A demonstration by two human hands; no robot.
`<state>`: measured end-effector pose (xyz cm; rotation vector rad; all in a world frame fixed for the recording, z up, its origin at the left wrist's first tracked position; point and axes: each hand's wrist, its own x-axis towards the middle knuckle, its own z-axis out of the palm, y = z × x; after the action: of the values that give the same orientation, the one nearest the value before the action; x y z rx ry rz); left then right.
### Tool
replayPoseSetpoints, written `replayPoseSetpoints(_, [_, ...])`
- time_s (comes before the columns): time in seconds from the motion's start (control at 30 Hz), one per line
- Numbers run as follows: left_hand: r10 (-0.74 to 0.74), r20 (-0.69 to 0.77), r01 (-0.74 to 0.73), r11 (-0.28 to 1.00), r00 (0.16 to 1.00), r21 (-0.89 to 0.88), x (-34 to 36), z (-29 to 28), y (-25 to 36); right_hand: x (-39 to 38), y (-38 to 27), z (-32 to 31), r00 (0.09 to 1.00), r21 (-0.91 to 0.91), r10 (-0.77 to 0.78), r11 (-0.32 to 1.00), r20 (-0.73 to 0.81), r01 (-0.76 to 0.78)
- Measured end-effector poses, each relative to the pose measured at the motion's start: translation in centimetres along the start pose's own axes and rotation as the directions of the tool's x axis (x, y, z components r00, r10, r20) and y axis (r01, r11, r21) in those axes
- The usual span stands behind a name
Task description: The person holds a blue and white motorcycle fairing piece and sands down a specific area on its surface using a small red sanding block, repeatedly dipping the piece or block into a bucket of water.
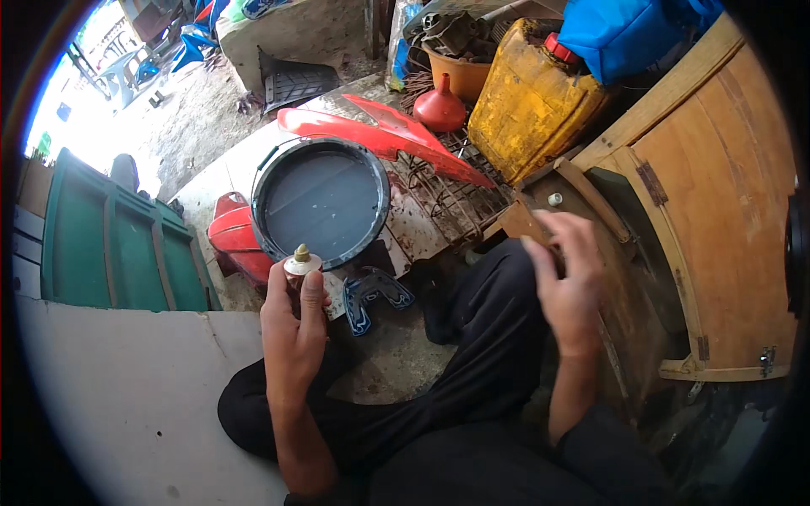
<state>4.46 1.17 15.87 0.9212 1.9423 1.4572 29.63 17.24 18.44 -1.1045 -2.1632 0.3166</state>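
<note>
Left hand (293,337) grasps a small white-topped container (297,268) upright, on the near side of the black bucket (383,198). Right hand (575,282) is raised, thumb and fingers parted, apparently gripping nothing, though blurred.

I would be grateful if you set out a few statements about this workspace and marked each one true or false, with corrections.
1. The left hand holds a container with a whitish top. True.
2. The right hand also grips that container. False: the right hand is well apart from it.
3. The yellow jerrycan has a red cap. True.
4. The funnel is blue. False: the funnel is red.
5. The round black tub stands to the right of the jerrycan. False: the tub is to its left in the picture.
</note>
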Motion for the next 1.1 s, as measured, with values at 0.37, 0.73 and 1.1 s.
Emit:
replayPoseSetpoints(0.37, [-0.032, 0.040, 0.032, 0.999, 0.999, -0.002, 0.0, 0.3, 0.2, -2.7, 9.8, -4.6, 0.984, -0.144, 0.149, 0.980, 0.097, -0.135])
replayPoseSetpoints(0.73, [0.134, 0.148, -0.155, 0.978, 0.980, 0.139, -0.2, 0.8, 0.4, 0.4, 6.2, -0.6, 0.926, 0.044, 0.112, 0.994, -0.360, -0.103])
replayPoseSetpoints(1.1, [0.213, 0.219, -0.287, 0.868, 0.952, 0.406, 0.5, -0.3, -0.4, 3.9, -3.0, 12.7, 0.752, 0.683, -0.182, 0.588, 0.633, -0.433])
